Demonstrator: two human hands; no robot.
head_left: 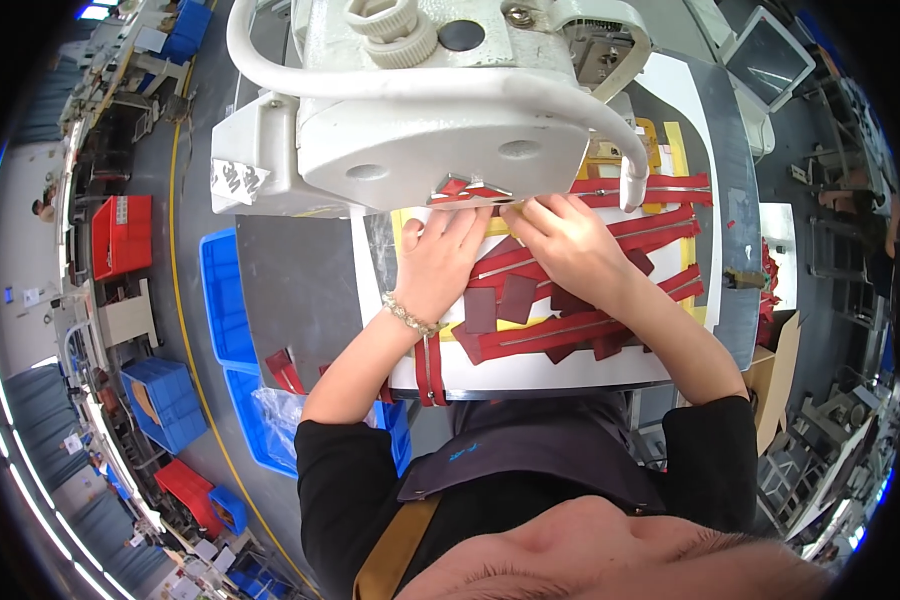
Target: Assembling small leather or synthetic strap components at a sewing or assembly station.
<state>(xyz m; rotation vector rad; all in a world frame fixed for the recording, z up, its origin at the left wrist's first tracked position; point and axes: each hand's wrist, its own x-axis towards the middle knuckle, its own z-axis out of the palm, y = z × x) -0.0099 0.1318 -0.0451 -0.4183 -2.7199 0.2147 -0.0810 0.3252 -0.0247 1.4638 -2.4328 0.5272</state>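
Hands [500, 245] apparently atop red zipper strips [570, 330]

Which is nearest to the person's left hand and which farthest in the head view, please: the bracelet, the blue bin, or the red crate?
From the left hand:
1. Bracelet, on that hand's own wrist.
2. Blue bin, beside the table's left edge.
3. Red crate, farther left still, on the floor past the yellow line.
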